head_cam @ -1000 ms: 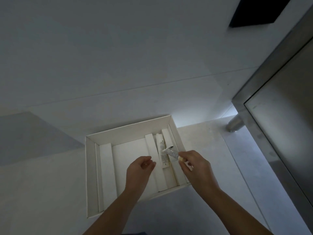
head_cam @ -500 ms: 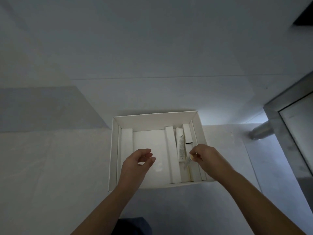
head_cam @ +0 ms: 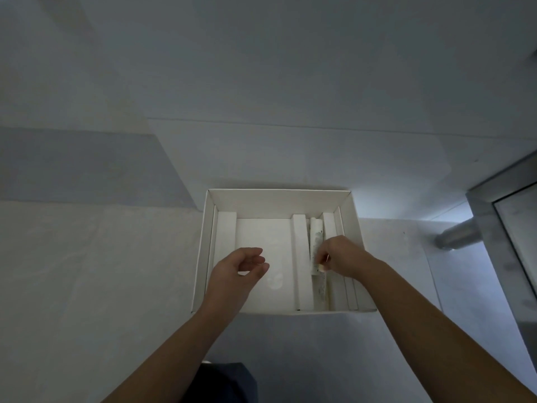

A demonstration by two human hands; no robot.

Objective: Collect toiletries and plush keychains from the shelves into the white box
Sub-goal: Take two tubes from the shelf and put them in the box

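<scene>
Two printed tubes lie in the white box [head_cam: 279, 199], their lettering unreadable. The right hand [head_cam: 345, 257] seemingly pinches the near tube [head_cam: 321, 289] below the far tube [head_cam: 316, 237]. The left hand [head_cam: 235, 271] hovers, loosely curled and empty.

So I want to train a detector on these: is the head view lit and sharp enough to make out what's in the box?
Head view: dim, bluish light throughout; the white box and its dividers are white on white, low contrast; the small tube the right hand pinches is soft-edged, its print unreadable; a bright patch glows behind the box's right corner.
</scene>
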